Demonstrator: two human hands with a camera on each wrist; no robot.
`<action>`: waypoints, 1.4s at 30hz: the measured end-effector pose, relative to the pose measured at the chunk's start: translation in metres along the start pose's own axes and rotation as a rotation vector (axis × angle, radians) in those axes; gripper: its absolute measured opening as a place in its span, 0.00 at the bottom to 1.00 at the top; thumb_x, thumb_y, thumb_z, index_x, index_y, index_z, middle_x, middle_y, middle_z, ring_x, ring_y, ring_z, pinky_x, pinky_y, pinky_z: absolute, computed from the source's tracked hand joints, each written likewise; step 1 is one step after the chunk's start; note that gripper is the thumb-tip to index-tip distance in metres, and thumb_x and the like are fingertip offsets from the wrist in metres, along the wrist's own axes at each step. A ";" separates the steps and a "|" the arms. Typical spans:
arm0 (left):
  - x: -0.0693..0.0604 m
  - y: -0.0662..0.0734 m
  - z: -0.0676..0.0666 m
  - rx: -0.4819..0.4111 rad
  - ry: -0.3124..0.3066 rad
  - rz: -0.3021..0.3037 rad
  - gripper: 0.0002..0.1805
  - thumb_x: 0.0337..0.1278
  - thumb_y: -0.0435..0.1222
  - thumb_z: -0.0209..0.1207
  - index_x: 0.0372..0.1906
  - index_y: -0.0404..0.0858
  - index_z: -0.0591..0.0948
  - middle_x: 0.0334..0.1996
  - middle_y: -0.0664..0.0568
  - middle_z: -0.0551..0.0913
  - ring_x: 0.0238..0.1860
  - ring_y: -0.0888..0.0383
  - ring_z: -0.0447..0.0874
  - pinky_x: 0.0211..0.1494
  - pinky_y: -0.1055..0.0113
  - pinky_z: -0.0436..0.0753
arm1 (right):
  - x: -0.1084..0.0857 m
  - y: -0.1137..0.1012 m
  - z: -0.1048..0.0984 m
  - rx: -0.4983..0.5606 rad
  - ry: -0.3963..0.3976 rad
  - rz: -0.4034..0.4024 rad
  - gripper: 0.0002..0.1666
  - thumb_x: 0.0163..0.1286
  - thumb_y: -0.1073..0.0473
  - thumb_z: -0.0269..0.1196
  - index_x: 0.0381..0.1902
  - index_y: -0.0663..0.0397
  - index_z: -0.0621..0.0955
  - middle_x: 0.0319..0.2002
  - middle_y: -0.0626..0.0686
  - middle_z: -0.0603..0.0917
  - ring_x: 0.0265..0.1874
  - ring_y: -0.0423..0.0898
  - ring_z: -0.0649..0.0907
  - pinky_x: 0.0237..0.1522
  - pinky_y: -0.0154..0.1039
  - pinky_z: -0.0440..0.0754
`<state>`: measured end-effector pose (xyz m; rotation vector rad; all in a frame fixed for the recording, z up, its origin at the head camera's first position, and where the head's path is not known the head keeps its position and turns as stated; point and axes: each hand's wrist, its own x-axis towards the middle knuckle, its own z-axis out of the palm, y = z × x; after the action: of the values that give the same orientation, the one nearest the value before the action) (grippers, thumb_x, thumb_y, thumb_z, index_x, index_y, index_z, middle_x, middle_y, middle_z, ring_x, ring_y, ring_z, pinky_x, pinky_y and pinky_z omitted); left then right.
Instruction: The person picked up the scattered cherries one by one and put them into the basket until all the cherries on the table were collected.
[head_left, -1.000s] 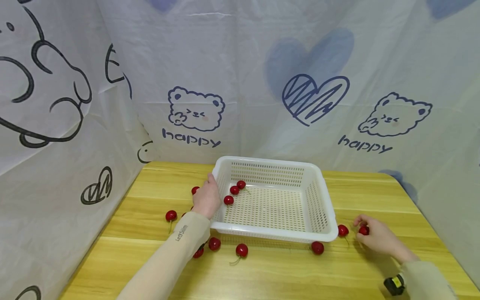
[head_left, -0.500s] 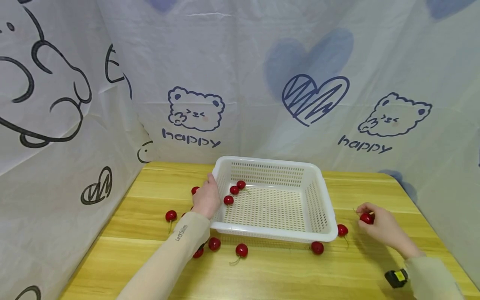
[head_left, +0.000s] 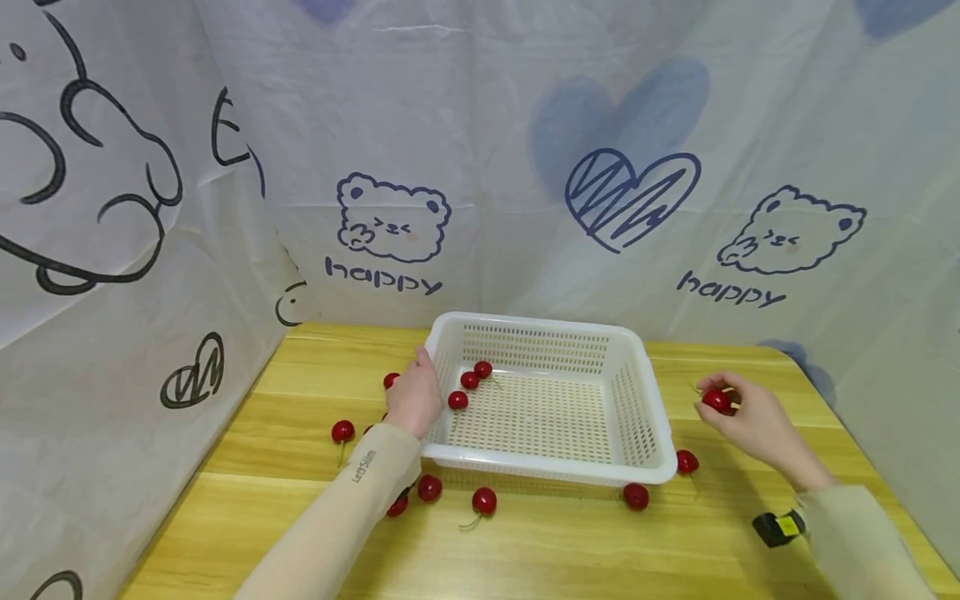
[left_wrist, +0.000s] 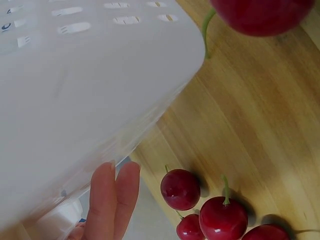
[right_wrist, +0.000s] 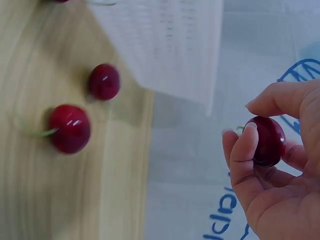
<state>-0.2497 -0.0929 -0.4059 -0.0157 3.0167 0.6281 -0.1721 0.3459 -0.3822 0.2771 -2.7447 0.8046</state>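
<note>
My right hand [head_left: 757, 425] holds a red cherry [head_left: 716, 401] in its curled fingers, raised to the right of a white plastic basket [head_left: 555, 469]. In the right wrist view the held cherry [right_wrist: 270, 145] sits between fingers and thumb, its short green stem poking out. At the basket's left side, my left hand [head_left: 415, 400] grips the rim. Two of its fingers [left_wrist: 102, 200] lie along the outer wall in the left wrist view; its thumb is hard to make out. Three cherries [head_left: 458, 401] lie inside the basket, near its left wall.
Loose cherries lie on the wooden table [head_left: 570, 550]: one at far left [head_left: 342, 431], others partly behind the left arm. A cherry [head_left: 484, 501] and another cherry [head_left: 636, 497] lie before the basket; one more cherry [head_left: 687, 462] lies by its right corner. A printed cloth [head_left: 510, 167] hangs behind.
My right hand has lifted the cherry off the table and moved it farther from me, toward the level of the basket's right side. The left hand and basket stay put.
</note>
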 end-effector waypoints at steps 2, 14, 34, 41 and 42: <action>0.000 0.000 0.000 0.004 0.000 -0.001 0.39 0.71 0.32 0.53 0.79 0.28 0.48 0.61 0.31 0.76 0.46 0.40 0.85 0.50 0.45 0.88 | 0.005 -0.005 -0.001 0.028 -0.007 0.007 0.13 0.64 0.65 0.68 0.46 0.61 0.80 0.41 0.62 0.85 0.31 0.29 0.77 0.29 0.26 0.80; 0.000 0.000 -0.001 -0.003 -0.008 -0.007 0.40 0.71 0.32 0.53 0.79 0.28 0.46 0.63 0.31 0.76 0.44 0.41 0.84 0.50 0.45 0.88 | 0.037 -0.044 0.001 0.165 -0.116 0.095 0.18 0.72 0.57 0.63 0.54 0.60 0.77 0.49 0.61 0.82 0.42 0.46 0.82 0.36 0.26 0.81; -0.003 0.003 -0.003 -0.007 -0.009 -0.016 0.40 0.70 0.31 0.54 0.79 0.28 0.48 0.60 0.31 0.77 0.43 0.41 0.85 0.49 0.46 0.88 | 0.108 -0.109 0.066 0.215 -0.206 -0.097 0.14 0.66 0.65 0.64 0.49 0.63 0.79 0.43 0.60 0.84 0.37 0.48 0.80 0.34 0.29 0.79; -0.002 0.002 -0.003 -0.012 -0.012 -0.022 0.40 0.70 0.32 0.54 0.79 0.29 0.48 0.60 0.32 0.77 0.42 0.42 0.85 0.48 0.47 0.89 | 0.125 -0.134 0.090 0.145 -0.269 -0.166 0.11 0.63 0.66 0.64 0.44 0.61 0.80 0.36 0.56 0.83 0.32 0.45 0.78 0.34 0.34 0.78; -0.002 0.002 -0.004 -0.013 -0.012 -0.023 0.41 0.70 0.32 0.54 0.79 0.29 0.48 0.60 0.32 0.77 0.41 0.42 0.85 0.48 0.47 0.89 | 0.127 -0.137 0.094 0.133 -0.281 -0.172 0.11 0.63 0.66 0.64 0.44 0.61 0.80 0.36 0.56 0.83 0.32 0.45 0.78 0.34 0.34 0.78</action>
<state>-0.2483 -0.0922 -0.4017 -0.0473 2.9961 0.6432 -0.2756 0.1670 -0.3512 0.6915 -2.8723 0.9661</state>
